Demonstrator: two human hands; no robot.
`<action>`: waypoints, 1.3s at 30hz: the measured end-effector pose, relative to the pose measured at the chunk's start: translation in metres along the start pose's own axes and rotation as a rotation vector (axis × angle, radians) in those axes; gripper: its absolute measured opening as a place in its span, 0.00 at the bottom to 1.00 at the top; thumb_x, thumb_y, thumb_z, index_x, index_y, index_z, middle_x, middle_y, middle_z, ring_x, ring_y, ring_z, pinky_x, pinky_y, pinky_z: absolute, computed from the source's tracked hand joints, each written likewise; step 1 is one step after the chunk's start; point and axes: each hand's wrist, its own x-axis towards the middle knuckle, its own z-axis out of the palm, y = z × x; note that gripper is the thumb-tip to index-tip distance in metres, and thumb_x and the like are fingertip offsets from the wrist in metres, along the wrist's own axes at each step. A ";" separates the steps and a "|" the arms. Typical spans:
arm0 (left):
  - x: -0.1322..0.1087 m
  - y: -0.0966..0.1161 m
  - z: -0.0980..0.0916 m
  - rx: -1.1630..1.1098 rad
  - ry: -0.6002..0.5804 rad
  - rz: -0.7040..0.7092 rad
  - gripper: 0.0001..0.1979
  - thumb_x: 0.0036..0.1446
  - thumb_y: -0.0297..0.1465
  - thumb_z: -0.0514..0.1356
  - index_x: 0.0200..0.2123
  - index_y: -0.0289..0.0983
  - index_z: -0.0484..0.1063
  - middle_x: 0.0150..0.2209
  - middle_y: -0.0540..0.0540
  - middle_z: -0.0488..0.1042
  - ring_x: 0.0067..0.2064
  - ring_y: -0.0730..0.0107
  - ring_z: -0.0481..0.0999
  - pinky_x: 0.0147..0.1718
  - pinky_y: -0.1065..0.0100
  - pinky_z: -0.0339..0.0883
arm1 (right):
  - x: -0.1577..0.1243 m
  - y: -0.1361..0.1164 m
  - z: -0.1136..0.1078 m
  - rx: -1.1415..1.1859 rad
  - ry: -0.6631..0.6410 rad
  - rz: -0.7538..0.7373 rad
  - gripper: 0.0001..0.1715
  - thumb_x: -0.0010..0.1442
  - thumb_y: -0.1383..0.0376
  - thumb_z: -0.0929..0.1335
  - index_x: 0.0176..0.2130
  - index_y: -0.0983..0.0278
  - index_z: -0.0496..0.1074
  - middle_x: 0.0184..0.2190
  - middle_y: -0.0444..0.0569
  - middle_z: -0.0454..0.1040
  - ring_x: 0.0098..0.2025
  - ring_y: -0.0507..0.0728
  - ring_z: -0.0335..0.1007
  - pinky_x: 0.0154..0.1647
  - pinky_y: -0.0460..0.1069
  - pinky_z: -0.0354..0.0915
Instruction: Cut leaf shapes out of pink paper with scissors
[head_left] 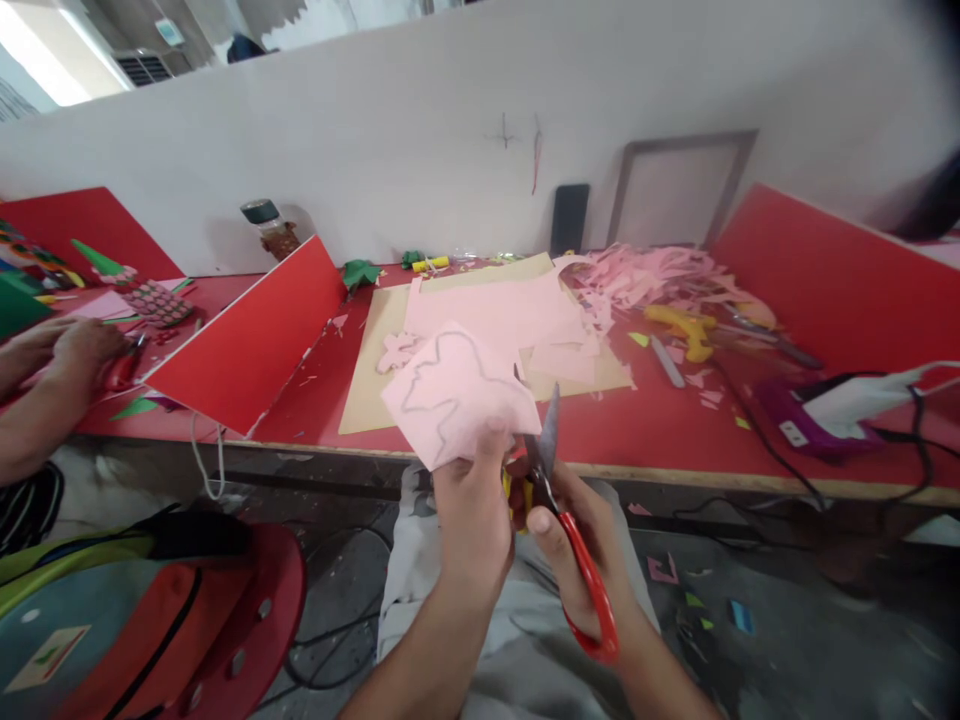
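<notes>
My left hand [480, 500] pinches a pink sheet of paper [457, 390] by its lower right edge, thumb on top. A wavy flower-like outline is drawn on the sheet in dark line. In my right hand [592, 540] are scissors [589, 580] with red and yellow handles, their blades parted and pointing up. The blades stand at the right edge of the sheet; whether they touch it I cannot tell. Behind the held sheet, more pink paper [502, 310] lies on a tan board [367, 370], with a cut pink flower shape [399, 350] at its left.
Pink paper strips [660, 280] heap at the back right, near a yellow glue gun [686, 330] and a purple power strip [817, 420]. Red panels [255, 340] stand on both sides of the red table [315, 400]. Another person's hands [75, 350] work at far left.
</notes>
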 end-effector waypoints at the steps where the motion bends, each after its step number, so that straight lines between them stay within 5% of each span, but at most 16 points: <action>1: -0.001 0.000 0.000 0.003 0.004 -0.024 0.19 0.49 0.42 0.72 0.38 0.36 0.76 0.34 0.46 0.80 0.32 0.67 0.80 0.29 0.70 0.71 | 0.000 0.000 0.000 -0.009 0.012 -0.002 0.17 0.63 0.56 0.72 0.50 0.57 0.75 0.40 0.46 0.80 0.39 0.59 0.77 0.40 0.49 0.73; 5: -0.003 -0.001 0.002 0.013 0.007 -0.062 0.20 0.47 0.44 0.73 0.31 0.36 0.72 0.24 0.50 0.74 0.22 0.73 0.73 0.21 0.73 0.63 | 0.003 -0.002 0.002 -0.018 0.057 -0.014 0.14 0.63 0.55 0.72 0.47 0.58 0.76 0.36 0.45 0.80 0.35 0.57 0.76 0.34 0.47 0.70; 11: -0.003 -0.001 0.003 0.007 0.019 -0.077 0.21 0.48 0.46 0.72 0.30 0.35 0.72 0.24 0.50 0.74 0.21 0.73 0.73 0.20 0.73 0.62 | 0.004 -0.005 0.002 -0.026 0.048 -0.010 0.16 0.63 0.53 0.72 0.47 0.58 0.76 0.36 0.46 0.80 0.34 0.57 0.76 0.34 0.48 0.71; 21: -0.002 -0.002 0.001 0.041 -0.009 -0.095 0.22 0.48 0.50 0.71 0.32 0.38 0.74 0.23 0.47 0.76 0.28 0.63 0.80 0.22 0.70 0.68 | 0.006 -0.006 0.001 -0.043 0.062 -0.012 0.15 0.64 0.53 0.71 0.45 0.59 0.77 0.35 0.46 0.80 0.32 0.55 0.74 0.32 0.47 0.70; 26: -0.001 0.000 0.004 -0.016 0.003 -0.108 0.20 0.47 0.46 0.72 0.30 0.38 0.71 0.27 0.45 0.79 0.33 0.59 0.83 0.26 0.67 0.73 | 0.004 -0.003 -0.001 -0.043 0.067 0.019 0.14 0.64 0.54 0.72 0.44 0.59 0.77 0.36 0.45 0.79 0.24 0.49 0.61 0.23 0.44 0.59; 39: 0.000 0.000 0.001 0.010 -0.005 -0.021 0.18 0.46 0.41 0.74 0.31 0.35 0.74 0.27 0.47 0.78 0.32 0.63 0.81 0.30 0.67 0.76 | 0.000 0.000 -0.005 0.000 0.039 0.051 0.11 0.63 0.57 0.73 0.44 0.59 0.77 0.26 0.40 0.68 0.23 0.49 0.59 0.23 0.44 0.58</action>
